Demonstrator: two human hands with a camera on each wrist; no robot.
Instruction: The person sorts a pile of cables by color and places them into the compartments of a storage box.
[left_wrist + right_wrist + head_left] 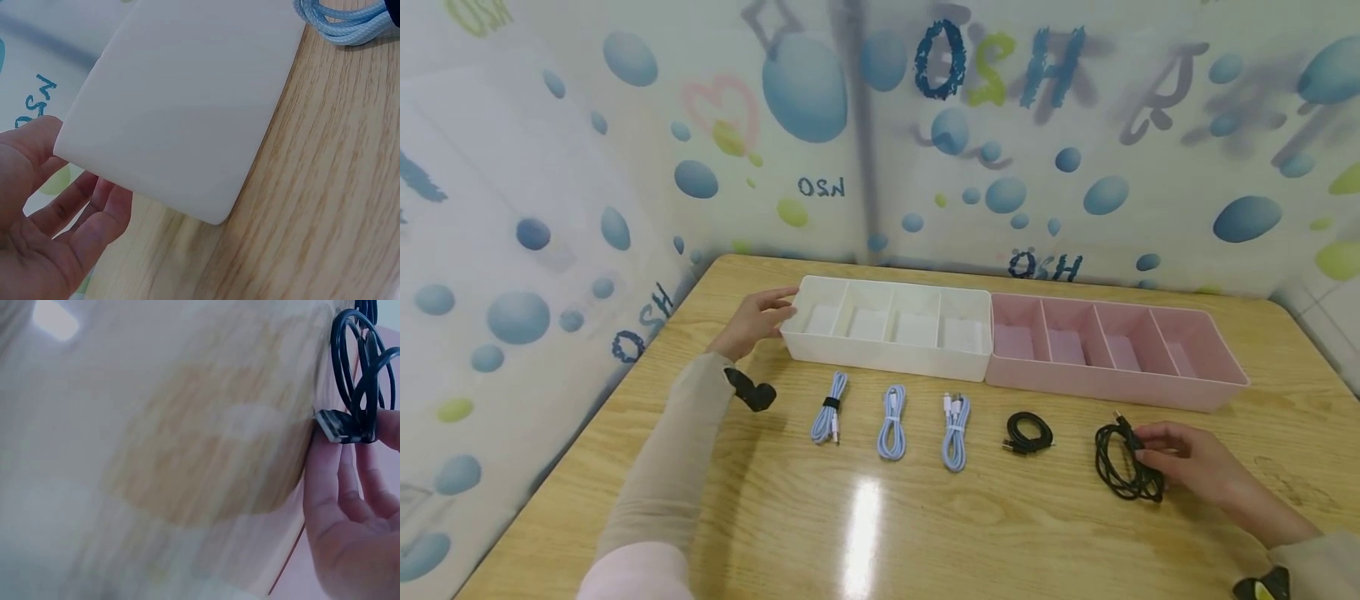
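Observation:
At the left end of the white divided box, my left hand rests its loosely bent fingers against the outer wall and rim. The left wrist view shows that hand at the corner of the white box. On the right, my right hand pinches the edge of a coiled black cable between thumb and fingers. A flat dark plug of this cable lies at the fingertips of the right hand in the right wrist view.
A pink divided box adjoins the white one end to end. In front lie a light-blue cable with a black strap, two more light-blue cables and a small black coiled cable. A printed curtain hangs behind the wooden table.

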